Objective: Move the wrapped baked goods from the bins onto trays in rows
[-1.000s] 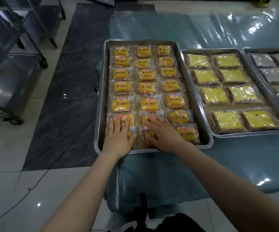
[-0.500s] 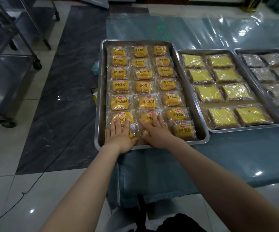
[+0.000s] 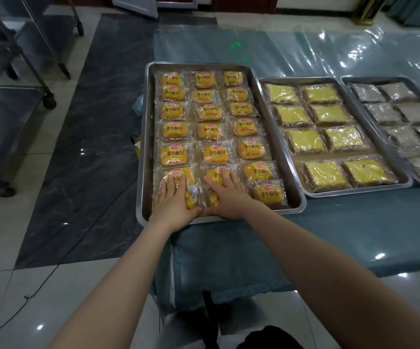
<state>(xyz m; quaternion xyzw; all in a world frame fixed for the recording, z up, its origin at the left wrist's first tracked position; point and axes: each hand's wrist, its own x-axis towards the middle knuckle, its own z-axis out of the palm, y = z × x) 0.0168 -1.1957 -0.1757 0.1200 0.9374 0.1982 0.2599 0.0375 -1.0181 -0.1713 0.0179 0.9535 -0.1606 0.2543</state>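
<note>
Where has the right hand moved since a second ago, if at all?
No. The right hand still lies flat on the middle packets, just inside the tray's near rim.

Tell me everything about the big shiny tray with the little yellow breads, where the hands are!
The tray is a long, shallow rectangle of shiny grey metal with a raised rim and rounded corners. It lies flat on the blue-covered table, at its left end, beside another tray. Clear-wrapped yellow buns fill it in three columns. The left hand and right hand rest flat on the packets nearest the person.
</note>
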